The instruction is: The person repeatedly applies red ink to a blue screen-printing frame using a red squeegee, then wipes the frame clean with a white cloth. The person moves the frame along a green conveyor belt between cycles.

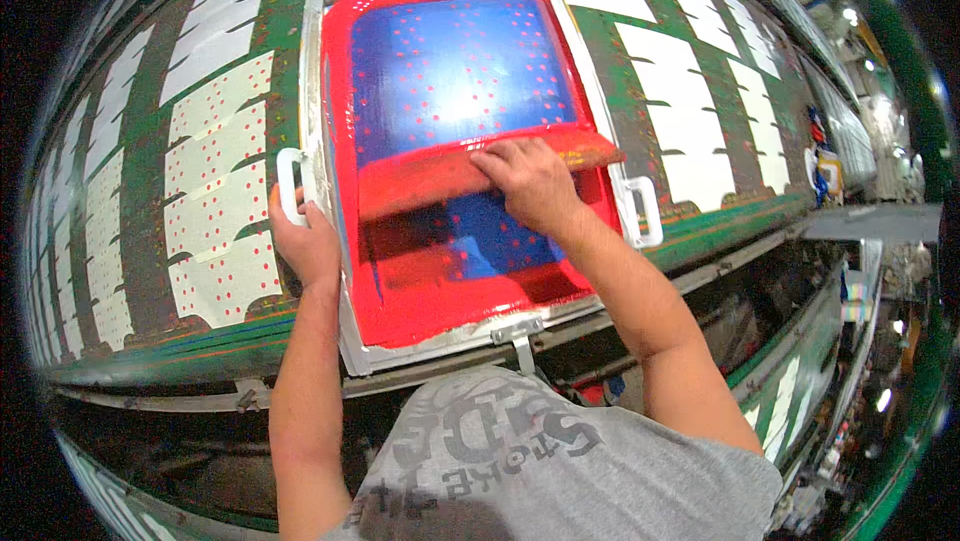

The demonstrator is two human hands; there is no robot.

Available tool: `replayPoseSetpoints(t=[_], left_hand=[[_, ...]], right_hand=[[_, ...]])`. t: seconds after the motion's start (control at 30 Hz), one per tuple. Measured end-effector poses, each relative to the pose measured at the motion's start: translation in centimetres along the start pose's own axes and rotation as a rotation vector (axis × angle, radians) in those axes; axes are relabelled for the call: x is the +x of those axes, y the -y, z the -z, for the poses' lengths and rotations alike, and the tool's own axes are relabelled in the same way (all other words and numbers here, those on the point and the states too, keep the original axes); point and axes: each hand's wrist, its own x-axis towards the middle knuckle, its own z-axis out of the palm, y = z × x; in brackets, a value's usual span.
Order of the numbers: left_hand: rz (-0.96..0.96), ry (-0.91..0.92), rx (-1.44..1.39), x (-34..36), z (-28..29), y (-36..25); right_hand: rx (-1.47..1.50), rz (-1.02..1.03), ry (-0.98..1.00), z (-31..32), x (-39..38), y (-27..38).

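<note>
A screen-printing frame (pixel 583 36) with white edges lies on the table before me. Its blue mesh (pixel 440 61) is sprinkled with small red dots and bordered by wet red ink (pixel 440 316). Across the mesh, a wide ink-stained squeegee (pixel 420 181) is tilted, its right end a little higher. My right hand (pixel 535 181) is closed over the squeegee's top edge, right of its middle. At the frame's left side, my left hand (pixel 310 244) has its fingers wrapped round a white handle (pixel 287 181).
A matching white handle (pixel 650 213) sticks out on the frame's right. Pale cut panels with red dots (pixel 220 201) lie in rows on the green table to the left; plain white panels (pixel 680 111) lie to the right. A metal bracket (pixel 520 341) sits at the frame's near edge, above a rail (pixel 690 281).
</note>
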Motion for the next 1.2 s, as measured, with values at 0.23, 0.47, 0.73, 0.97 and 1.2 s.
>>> replayPoseSetpoints(t=[0.23, 0.47, 0.73, 0.97, 1.2], left_hand=[[0.090, 0.021, 0.053, -0.3, 0.1, -1.3], [0.140, 0.057, 0.035, -0.3, 0.2, -2.3], [0.155, 0.025, 0.088, -0.3, 0.1, -2.3], [0.146, 0.007, 0.155, -0.3, -0.2, -2.3], [0.172, 0.010, 0.127, -0.1, -0.2, -2.0]], right_hand=[[-0.075, -0.002, 0.046, -6.0, 13.4, -10.7], [-0.104, 0.000, 0.050, -9.5, 24.5, -18.7], [-0.125, -0.078, 0.218, -9.7, 31.5, -23.6], [-0.121, 0.006, 0.258, -10.4, 32.3, -25.2], [-0.080, 0.030, 0.354, -8.2, 30.3, -22.8]])
